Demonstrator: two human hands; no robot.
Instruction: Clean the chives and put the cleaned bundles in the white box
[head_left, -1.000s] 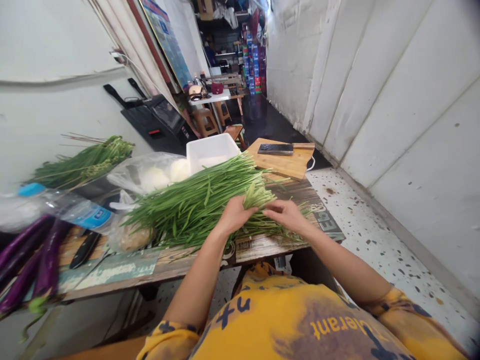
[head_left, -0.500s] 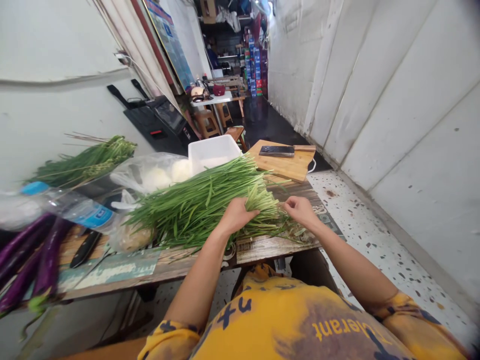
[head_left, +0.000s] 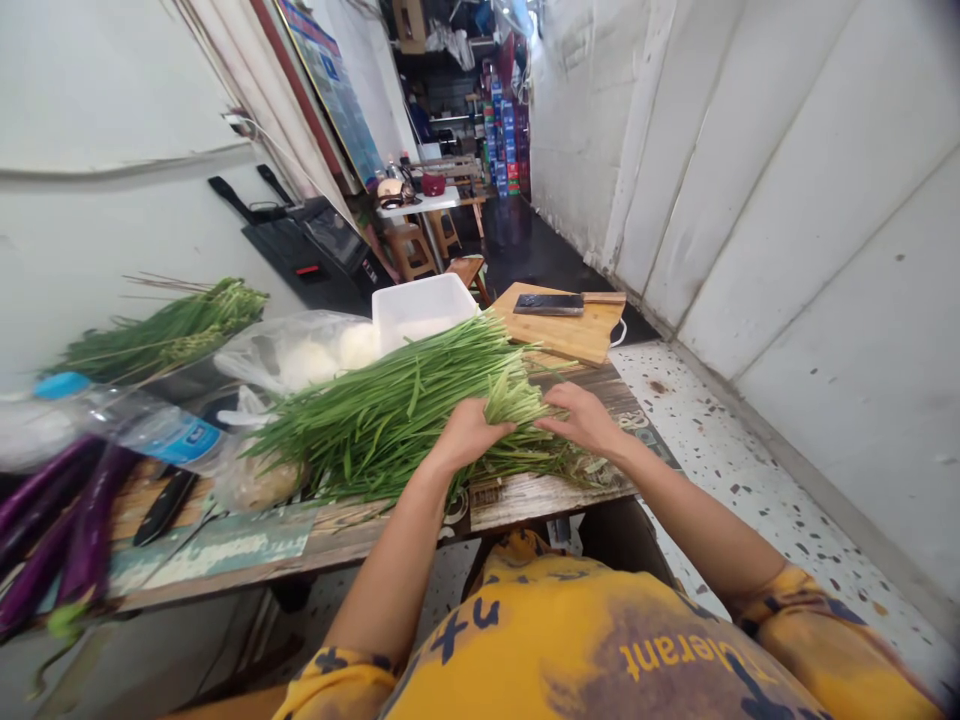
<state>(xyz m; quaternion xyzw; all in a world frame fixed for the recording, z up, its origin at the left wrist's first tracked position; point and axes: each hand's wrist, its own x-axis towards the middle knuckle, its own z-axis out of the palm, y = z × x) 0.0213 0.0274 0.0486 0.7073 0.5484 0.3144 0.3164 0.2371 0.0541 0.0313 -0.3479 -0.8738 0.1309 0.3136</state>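
Observation:
A large heap of garlic chives (head_left: 390,400) lies across the wooden table, its pale stem ends pointing right. My left hand (head_left: 472,432) is closed round a bunch near those pale ends, thumb on top; the fingertips are hidden among the stalks. At the tips of the stems is my right hand (head_left: 581,415), its thumb and fingers apart around the cut ends. It seems to touch them, but nothing is plainly held in it. Loose trimmings lie below it on the table.
A cutting board (head_left: 570,330) with a cleaver (head_left: 550,305) on it sits at the far right. Behind the chives stands a white plastic tub (head_left: 424,300). To the left are a water bottle (head_left: 150,425), eggplants (head_left: 97,510), a black-handled knife (head_left: 165,508) and more greens (head_left: 165,330).
My right hand has moved left to the stem ends, and its pinched fingers have spread. My left hand stays on the bunch.

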